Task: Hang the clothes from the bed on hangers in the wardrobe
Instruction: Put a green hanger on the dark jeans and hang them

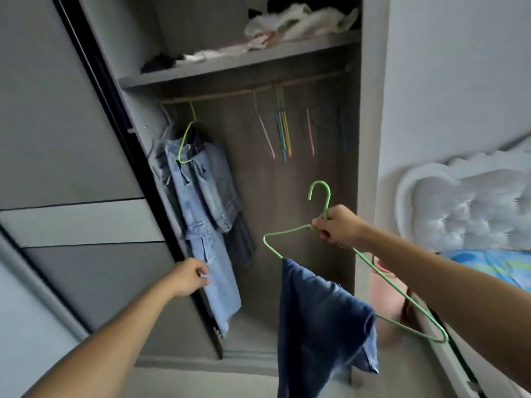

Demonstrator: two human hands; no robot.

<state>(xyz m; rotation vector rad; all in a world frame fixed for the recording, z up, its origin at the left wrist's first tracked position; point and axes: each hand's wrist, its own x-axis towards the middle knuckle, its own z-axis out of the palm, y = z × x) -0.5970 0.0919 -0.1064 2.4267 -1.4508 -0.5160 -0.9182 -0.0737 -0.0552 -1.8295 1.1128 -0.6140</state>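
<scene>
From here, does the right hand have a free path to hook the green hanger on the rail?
Probably yes: the right hand grips the green hanger before the open wardrobe, and bare rail shows right of the hung jeans.

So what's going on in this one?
A person stands at an open wardrobe. The right hand grips a green hanger by its neck, with a dark blue garment draped over its bar, not yet on the rail. The left hand is at the edge of the sliding door beside light jeans already hung; grip unclear. Empty hangers hang on the rail.
</scene>
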